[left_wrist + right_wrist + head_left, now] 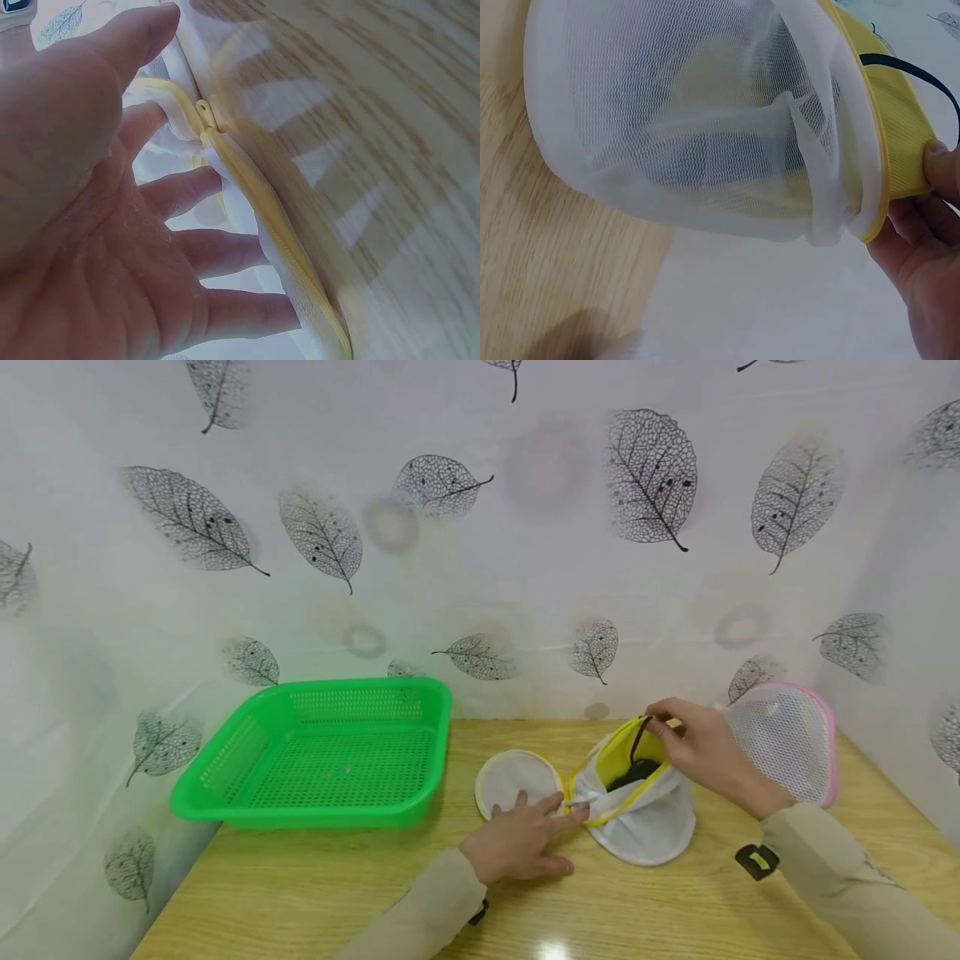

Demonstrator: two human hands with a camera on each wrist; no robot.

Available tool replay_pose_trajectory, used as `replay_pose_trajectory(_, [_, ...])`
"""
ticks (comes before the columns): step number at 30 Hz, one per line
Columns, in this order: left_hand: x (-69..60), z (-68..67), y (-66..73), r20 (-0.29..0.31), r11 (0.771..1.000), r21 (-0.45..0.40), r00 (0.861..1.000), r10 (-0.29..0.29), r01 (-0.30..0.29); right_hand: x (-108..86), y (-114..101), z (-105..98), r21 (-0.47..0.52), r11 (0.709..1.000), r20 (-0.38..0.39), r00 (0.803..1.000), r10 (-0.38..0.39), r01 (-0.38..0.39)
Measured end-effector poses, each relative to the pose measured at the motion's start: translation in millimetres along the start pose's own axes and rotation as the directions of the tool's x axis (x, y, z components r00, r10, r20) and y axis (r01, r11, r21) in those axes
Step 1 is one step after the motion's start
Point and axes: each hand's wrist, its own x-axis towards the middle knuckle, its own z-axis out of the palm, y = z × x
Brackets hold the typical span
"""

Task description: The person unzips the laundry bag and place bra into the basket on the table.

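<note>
Yellow fabric [904,150] is showing in a white mesh bag [648,837] near the tabletop's [660,914] far edge; the right hand's [705,752] fingers are pinching it, while the left hand [519,842] is resting spread fingers along the yellow zip [259,191].

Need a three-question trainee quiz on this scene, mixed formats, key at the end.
1. Multiple choice: what does the right-hand grip pinch?
A) pink-rimmed mesh
B) yellow fabric
C) table edge

2. True or false: the left-hand grip is a closed fist.

3. Fill in: from the head view, the green basket stands to the ___ of the white mesh bag.

Key: 1. B; 2. False, it is spread open; 3. left.
</note>
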Motion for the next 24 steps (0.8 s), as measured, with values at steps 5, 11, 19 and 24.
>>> replay_pose_trajectory(5, [0.5, 0.2, -0.5, -0.001, 1.000, 0.003, 1.000, -0.003, 0.003, -1.0, -0.3, -1.6, -0.010, 0.987, 0.013, 0.987, 0.161, -0.161])
replay_pose_trajectory(11, [0.7, 0.4, 0.2, 0.005, 1.000, 0.009, 1.000, -0.013, 0.013, -1.8, -2.7, -4.5, 0.047, 0.959, 0.033, 0.960, 0.280, -0.281])
replay_pose_trajectory(19, [1.0, 1.1, 1.1, 0.006, 1.000, 0.014, 1.000, -0.018, 0.018, -1.7, -1.5, -6.7, 0.081, 0.921, 0.024, 0.924, 0.381, -0.381])
replay_pose_trajectory(24, [1.0, 0.6, 0.9, 0.004, 1.000, 0.021, 1.000, -0.021, 0.021, -1.7, -0.6, -8.6, 0.104, 0.880, 0.061, 0.886, 0.460, -0.464])
